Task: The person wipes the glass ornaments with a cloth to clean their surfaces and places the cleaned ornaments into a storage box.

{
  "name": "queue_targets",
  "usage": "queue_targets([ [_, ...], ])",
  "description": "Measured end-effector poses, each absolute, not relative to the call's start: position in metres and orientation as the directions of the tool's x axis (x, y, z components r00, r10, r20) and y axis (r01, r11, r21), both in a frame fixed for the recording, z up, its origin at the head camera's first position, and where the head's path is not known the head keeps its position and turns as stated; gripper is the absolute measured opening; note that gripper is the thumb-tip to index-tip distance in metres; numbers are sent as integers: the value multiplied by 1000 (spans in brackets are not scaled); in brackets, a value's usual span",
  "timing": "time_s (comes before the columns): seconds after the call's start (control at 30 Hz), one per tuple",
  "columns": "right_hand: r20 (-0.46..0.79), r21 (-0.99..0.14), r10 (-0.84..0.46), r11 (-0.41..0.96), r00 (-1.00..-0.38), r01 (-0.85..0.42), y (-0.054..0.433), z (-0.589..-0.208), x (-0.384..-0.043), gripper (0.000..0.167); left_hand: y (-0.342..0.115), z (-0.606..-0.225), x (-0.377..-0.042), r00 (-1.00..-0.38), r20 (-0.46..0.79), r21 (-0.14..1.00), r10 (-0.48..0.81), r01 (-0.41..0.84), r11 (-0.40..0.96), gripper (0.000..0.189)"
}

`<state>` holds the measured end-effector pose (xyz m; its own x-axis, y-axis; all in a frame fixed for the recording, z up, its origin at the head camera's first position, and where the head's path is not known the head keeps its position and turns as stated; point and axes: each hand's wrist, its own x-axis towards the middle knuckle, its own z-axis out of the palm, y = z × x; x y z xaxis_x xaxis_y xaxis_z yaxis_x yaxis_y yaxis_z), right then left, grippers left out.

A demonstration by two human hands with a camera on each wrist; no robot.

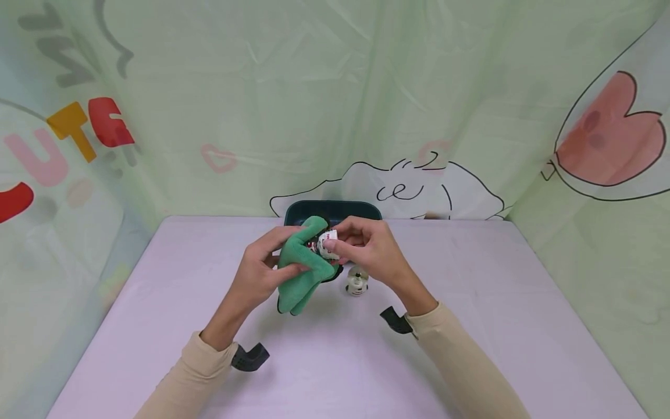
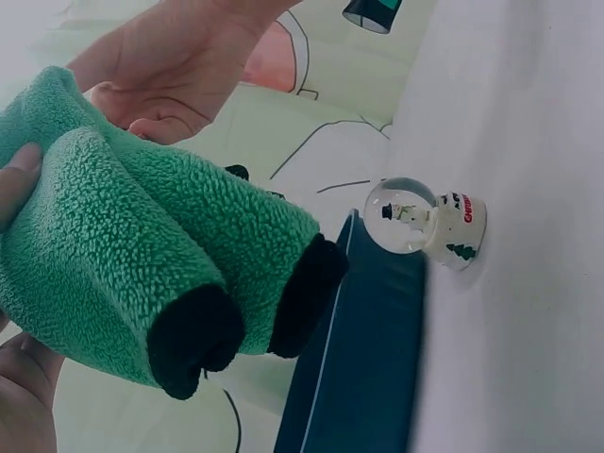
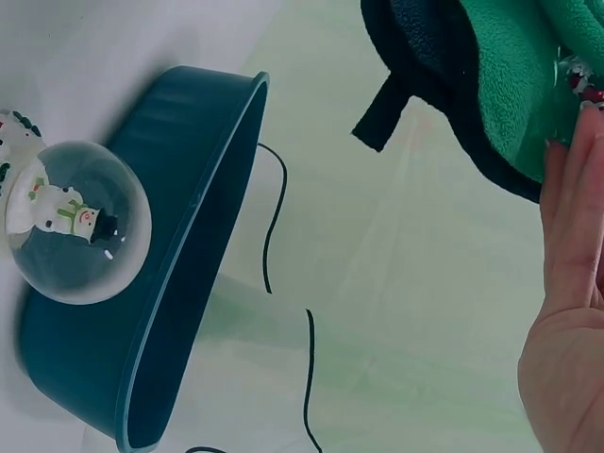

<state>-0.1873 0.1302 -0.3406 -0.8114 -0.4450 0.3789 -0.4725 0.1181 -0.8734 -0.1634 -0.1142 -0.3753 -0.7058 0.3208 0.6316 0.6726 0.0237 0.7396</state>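
Observation:
A green towel with black edging (image 1: 303,259) hangs folded in my left hand (image 1: 253,267), whose thumb and fingers grip it. Within its folds sits a snow globe with a white base (image 1: 328,244); my right hand (image 1: 377,250) pinches that base between thumb and fingers. The towel covers most of this globe, and only a bit of a red and white figure (image 3: 587,83) shows in the right wrist view. A second snow globe (image 1: 357,282) stands upright on the table just below my right hand, with a snowman (image 3: 71,215) inside its clear ball.
A dark teal basin (image 1: 335,208) stands at the table's back edge, behind the hands and partly hidden by them. The table has a pale lilac cover (image 1: 335,372). Printed pale green sheeting (image 1: 314,105) hangs around it. Black mounts (image 1: 250,357) are on both wrists.

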Motion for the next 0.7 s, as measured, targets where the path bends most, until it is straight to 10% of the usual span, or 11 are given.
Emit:
queue_targets([
  [0.7,461,-861,-498,-49,-735,-507,128,-343,-187,36,-114,-375,-164,-749,623,768,227,641,9,57],
])
